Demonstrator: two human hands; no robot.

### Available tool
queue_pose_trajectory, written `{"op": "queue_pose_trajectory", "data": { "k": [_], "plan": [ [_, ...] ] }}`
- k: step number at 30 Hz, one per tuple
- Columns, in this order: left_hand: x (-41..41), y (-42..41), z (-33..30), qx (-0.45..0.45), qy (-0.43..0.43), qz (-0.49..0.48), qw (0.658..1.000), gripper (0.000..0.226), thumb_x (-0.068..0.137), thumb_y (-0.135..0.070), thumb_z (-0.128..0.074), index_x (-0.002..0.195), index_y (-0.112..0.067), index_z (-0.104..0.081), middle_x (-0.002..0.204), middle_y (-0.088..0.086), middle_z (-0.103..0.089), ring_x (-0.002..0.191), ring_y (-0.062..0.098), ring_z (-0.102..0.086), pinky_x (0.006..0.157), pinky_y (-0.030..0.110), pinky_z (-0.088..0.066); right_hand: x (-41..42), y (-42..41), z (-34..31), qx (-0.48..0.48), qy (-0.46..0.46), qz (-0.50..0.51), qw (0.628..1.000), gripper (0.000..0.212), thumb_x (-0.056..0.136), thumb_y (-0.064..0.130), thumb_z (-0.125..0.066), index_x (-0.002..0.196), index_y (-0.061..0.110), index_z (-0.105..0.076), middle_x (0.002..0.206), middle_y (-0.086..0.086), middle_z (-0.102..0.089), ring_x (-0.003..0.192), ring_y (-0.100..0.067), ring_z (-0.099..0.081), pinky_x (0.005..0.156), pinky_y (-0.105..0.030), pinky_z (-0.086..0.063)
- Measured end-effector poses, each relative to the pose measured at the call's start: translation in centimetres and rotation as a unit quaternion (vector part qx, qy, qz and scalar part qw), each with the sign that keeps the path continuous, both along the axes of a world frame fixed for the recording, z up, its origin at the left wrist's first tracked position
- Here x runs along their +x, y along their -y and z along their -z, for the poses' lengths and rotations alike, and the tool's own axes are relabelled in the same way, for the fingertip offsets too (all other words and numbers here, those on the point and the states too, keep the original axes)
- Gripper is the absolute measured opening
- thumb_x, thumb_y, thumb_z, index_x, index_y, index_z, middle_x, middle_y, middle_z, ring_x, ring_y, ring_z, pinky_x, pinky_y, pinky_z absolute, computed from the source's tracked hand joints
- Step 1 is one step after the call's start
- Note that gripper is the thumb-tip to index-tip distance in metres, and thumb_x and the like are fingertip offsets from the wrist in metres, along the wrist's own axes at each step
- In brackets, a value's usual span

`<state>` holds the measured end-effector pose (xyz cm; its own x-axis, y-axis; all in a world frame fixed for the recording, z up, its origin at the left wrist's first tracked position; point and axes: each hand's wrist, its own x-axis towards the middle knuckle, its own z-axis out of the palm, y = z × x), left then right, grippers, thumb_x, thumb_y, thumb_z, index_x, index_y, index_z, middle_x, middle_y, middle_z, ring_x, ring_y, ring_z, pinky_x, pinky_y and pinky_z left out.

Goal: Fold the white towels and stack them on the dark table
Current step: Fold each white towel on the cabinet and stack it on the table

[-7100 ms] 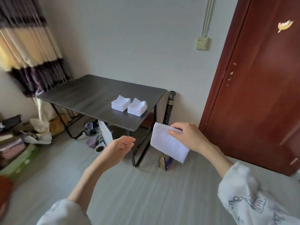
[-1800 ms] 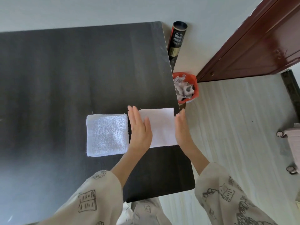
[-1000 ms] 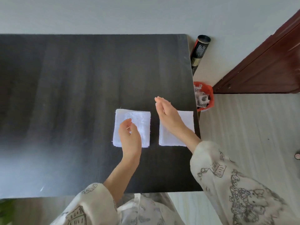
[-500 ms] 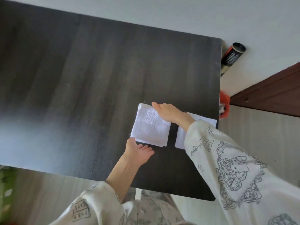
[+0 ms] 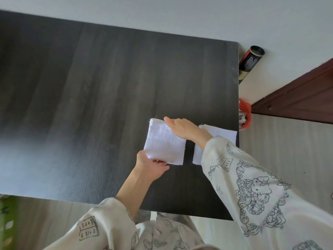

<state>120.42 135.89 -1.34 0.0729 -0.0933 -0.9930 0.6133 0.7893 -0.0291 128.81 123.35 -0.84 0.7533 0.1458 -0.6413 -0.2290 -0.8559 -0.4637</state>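
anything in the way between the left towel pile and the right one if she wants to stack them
Nothing visible on the dark table lies between them; only a bare strip separates the left towel pile from the right towel pile. Her right hand and sleeve reach across that strip and cover part of the right pile.

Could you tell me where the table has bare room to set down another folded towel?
The dark table is bare left of the left towel and behind both, to the wall. It is crowded near the right edge: the right towel, both hands and only a narrow strip between the towels.
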Motion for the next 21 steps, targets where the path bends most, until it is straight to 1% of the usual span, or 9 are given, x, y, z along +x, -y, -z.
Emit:
{"op": "queue_pose_trajectory", "data": {
  "k": [2, 4, 7, 10, 13, 15, 16, 18, 21],
  "plan": [
    [-0.5, -0.7, 0.1, 0.051, 0.042, 0.104, 0.992, 0.05, 0.094, -0.02, -0.024, 0.137, 0.004, -0.031, 0.145, 0.023, -0.032, 0.137, 0.034, -0.027, 0.108, 0.036, -0.031, -0.3, 0.4, -0.6, 0.014, 0.021, 0.004, 1.0, 0.019, 0.099, 0.017, -0.013, 0.092, 0.009, -0.029, 0.071, -0.002, -0.04, 0.079, -0.031, -0.043, 0.096, -0.042, -0.03],
    [-0.8, -1.2, -0.3, 0.128, 0.03, 0.17, 0.977, 0.05, 0.091, -0.022, -0.029, 0.137, -0.003, -0.032, 0.146, 0.019, -0.032, 0.136, 0.032, -0.029, 0.112, 0.046, -0.022, -1.2, 1.1, -1.6, 0.023, 0.05, 0.009, 0.998, 0.038, 0.101, 0.024, -0.013, 0.106, 0.001, -0.042, 0.102, -0.014, -0.056, 0.106, -0.034, -0.049, 0.112, -0.046, -0.013],
    [-0.6, -2.1, -0.5, 0.212, 0.034, 0.249, 0.945, 0.025, 0.087, -0.023, -0.03, 0.092, -0.01, -0.05, 0.104, 0.007, -0.054, 0.097, 0.023, -0.051, 0.081, 0.036, -0.042, -3.0, 3.2, -2.6, 0.025, 0.122, 0.079, 0.989, 0.047, 0.102, 0.029, -0.018, 0.124, -0.005, -0.042, 0.133, -0.022, -0.045, 0.128, -0.03, -0.036, 0.115, -0.039, -0.005],
    [0.3, -3.0, 0.3, 0.289, 0.066, 0.323, 0.899, 0.036, 0.09, -0.026, -0.028, 0.103, -0.004, -0.053, 0.108, 0.009, -0.054, 0.096, 0.029, -0.051, 0.081, 0.036, -0.042, -4.9, 6.6, -2.3, -0.024, 0.162, 0.148, 0.975, 0.045, 0.102, 0.031, -0.024, 0.138, 0.007, -0.036, 0.15, -0.01, -0.031, 0.142, -0.022, -0.02, 0.116, -0.037, -0.002],
    [1.1, -2.5, -0.6, 0.329, 0.134, 0.394, 0.848, 0.029, 0.093, -0.023, -0.025, 0.073, -0.012, -0.042, 0.085, 0.008, -0.042, 0.077, 0.023, -0.039, 0.061, 0.029, -0.031, -7.1, 10.3, -1.5, -0.045, 0.16, 0.268, 0.949, 0.046, 0.1, 0.035, -0.027, 0.142, 0.016, -0.032, 0.15, -0.003, -0.031, 0.14, -0.022, -0.025, 0.115, -0.04, -0.018],
    [1.3, -2.2, -0.9, 0.333, 0.174, 0.433, 0.819, 0.033, 0.092, -0.025, -0.025, 0.088, -0.003, -0.05, 0.089, -0.004, -0.033, 0.082, 0.027, -0.05, 0.072, 0.032, -0.04, -8.2, 12.4, -0.5, -0.007, 0.132, 0.361, 0.923, 0.039, 0.1, 0.035, -0.028, 0.132, 0.016, -0.04, 0.133, 0.0, -0.048, 0.128, -0.024, -0.039, 0.105, -0.038, -0.032],
    [1.5, -2.0, -0.6, 0.335, 0.183, 0.45, 0.808, 0.042, 0.092, -0.027, -0.025, 0.112, 0.001, -0.049, 0.137, 0.012, -0.032, 0.104, 0.033, -0.053, 0.089, 0.039, -0.042, -8.5, 13.0, 0.1, 0.005, 0.101, 0.389, 0.916, 0.036, 0.1, 0.036, -0.026, 0.123, 0.014, -0.042, 0.123, 0.001, -0.052, 0.122, -0.025, -0.043, 0.1, -0.038, -0.035],
    [1.7, -1.6, -0.2, 0.352, 0.198, 0.497, 0.769, 0.052, 0.092, -0.031, -0.025, 0.135, -0.002, -0.03, 0.14, 0.021, -0.037, 0.129, 0.037, -0.036, 0.106, 0.05, -0.029, -9.0, 13.6, 1.1, 0.016, 0.028, 0.423, 0.905, 0.046, 0.1, 0.04, -0.022, 0.127, 0.01, -0.043, 0.129, -0.008, -0.05, 0.119, -0.027, -0.047, 0.099, -0.042, -0.038],
    [1.7, -1.1, 0.2, 0.376, 0.218, 0.546, 0.716, 0.051, 0.094, -0.028, -0.024, 0.135, 0.002, -0.026, 0.141, 0.023, -0.035, 0.129, 0.04, -0.035, 0.104, 0.051, -0.031, -9.2, 13.4, 1.8, 0.051, -0.027, 0.478, 0.877, 0.046, 0.098, 0.046, -0.022, 0.12, 0.013, -0.047, 0.126, -0.009, -0.052, 0.112, -0.027, -0.052, 0.094, -0.042, -0.043]
  ]
}}
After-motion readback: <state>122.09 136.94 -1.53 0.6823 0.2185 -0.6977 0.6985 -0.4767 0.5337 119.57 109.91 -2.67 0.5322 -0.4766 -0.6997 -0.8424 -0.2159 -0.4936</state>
